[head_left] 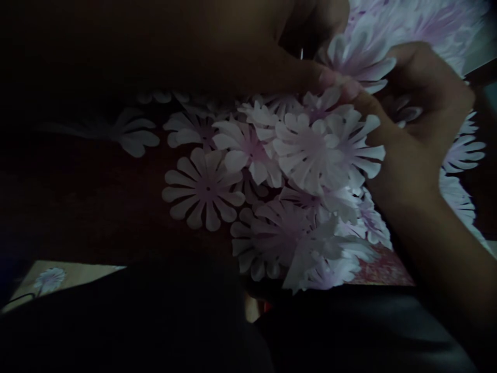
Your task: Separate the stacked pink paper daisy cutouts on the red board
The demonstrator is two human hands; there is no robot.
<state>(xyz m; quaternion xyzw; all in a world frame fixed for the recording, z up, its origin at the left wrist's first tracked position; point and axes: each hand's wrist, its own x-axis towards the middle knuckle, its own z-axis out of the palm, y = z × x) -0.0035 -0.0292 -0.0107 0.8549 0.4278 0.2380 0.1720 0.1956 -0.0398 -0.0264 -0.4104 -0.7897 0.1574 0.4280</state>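
My right hand comes in from the lower right, thumb and fingers closed on a white artificial flower with a pale purple middle. My left hand, dark and close to the camera, reaches across from the left. Its thumb tip and fingers pinch at the base of the same flower, touching my right thumb. What lies between the fingertips is hidden. Part of another petal piece shows inside my right palm. Just below both hands, loose petal layers overlap in a heap.
A single flat petal layer lies at the heap's left side on the dark red surface. More white and purple flowers are piled at the upper right. One flower lies on the floor at lower left. Dark-clothed legs are below.
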